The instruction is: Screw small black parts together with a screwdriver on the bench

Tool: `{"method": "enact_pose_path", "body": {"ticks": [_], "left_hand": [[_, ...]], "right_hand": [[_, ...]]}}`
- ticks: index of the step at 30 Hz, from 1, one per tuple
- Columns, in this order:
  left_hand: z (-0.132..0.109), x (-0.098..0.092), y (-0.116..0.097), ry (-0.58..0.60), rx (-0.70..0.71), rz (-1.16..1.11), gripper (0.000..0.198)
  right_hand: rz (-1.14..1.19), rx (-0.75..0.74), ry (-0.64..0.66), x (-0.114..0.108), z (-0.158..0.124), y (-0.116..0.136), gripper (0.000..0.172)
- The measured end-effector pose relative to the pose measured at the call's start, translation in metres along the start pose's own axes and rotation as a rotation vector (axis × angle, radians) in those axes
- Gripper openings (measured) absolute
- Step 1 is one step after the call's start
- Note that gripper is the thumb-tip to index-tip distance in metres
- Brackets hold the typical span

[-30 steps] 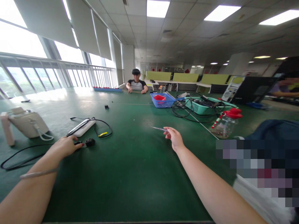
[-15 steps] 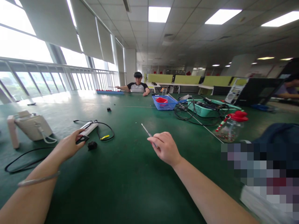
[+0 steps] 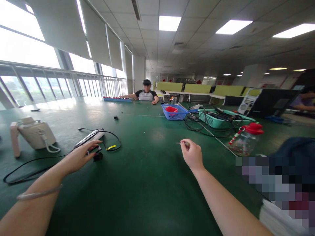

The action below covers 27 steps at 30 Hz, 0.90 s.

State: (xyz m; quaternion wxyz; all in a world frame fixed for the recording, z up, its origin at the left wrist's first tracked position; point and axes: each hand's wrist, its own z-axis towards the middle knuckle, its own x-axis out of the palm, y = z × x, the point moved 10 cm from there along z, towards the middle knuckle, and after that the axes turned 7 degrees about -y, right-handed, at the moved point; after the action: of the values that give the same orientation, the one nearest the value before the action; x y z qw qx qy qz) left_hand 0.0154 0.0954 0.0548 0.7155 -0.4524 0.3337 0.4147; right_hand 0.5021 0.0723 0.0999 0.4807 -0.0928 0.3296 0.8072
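My left hand (image 3: pixel 78 158) is at the left, thumb and fingers around a small black frame-like part (image 3: pixel 97 149). Right below that part is a small black block (image 3: pixel 97 157) on the green table; whether the two touch is unclear. A white bar-shaped device (image 3: pixel 85 139), perhaps a power strip, lies just beyond this hand, with a black cable (image 3: pixel 115 134) bearing a yellow tag. My right hand (image 3: pixel 193 154) is closed on what looks like a slim screwdriver (image 3: pixel 187 143), its thin shaft pointing left above the table. Most of its handle is hidden by the fingers.
A beige case with a strap (image 3: pixel 36 134) stands at far left. Another black block (image 3: pixel 116 117) lies farther back. On the right are a blue basket (image 3: pixel 174 114), a teal basket (image 3: pixel 216 123) with cables and a red-lidded jar (image 3: pixel 243 141). A person (image 3: pixel 146 95) sits opposite.
My right hand has moved right, and the screwdriver has turned from pointing up-left to pointing left. My left hand has brought the black part right, over the black block, with the fingers spread more.
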Motion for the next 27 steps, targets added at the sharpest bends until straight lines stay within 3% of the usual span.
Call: {"method": "enact_pose_path", "body": {"ticks": [6, 8, 12, 14, 20, 27], "left_hand": [[-0.001, 0.004, 0.004, 0.039, 0.026, 0.178, 0.051], [-0.001, 0.006, 0.003, 0.063, 0.032, 0.178, 0.050], [-0.002, 0.006, -0.006, 0.081, 0.042, 0.170, 0.050], [-0.002, 0.005, -0.009, 0.072, 0.041, 0.173, 0.049], [-0.001, 0.007, -0.006, 0.076, 0.033, 0.203, 0.047], [-0.001, 0.007, -0.005, 0.076, 0.032, 0.213, 0.047]], "right_hand": [[0.056, -0.052, 0.115, 0.018, -0.010, 0.021, 0.019], [0.069, -0.088, 0.067, 0.012, -0.010, 0.026, 0.016], [0.111, -0.311, -0.152, -0.019, -0.012, 0.053, 0.021], [0.118, -0.388, -0.194, -0.025, -0.016, 0.064, 0.023], [0.072, -0.405, -0.148, -0.016, -0.019, 0.070, 0.029], [0.057, -0.352, 0.074, 0.010, -0.019, 0.068, 0.024]]}}
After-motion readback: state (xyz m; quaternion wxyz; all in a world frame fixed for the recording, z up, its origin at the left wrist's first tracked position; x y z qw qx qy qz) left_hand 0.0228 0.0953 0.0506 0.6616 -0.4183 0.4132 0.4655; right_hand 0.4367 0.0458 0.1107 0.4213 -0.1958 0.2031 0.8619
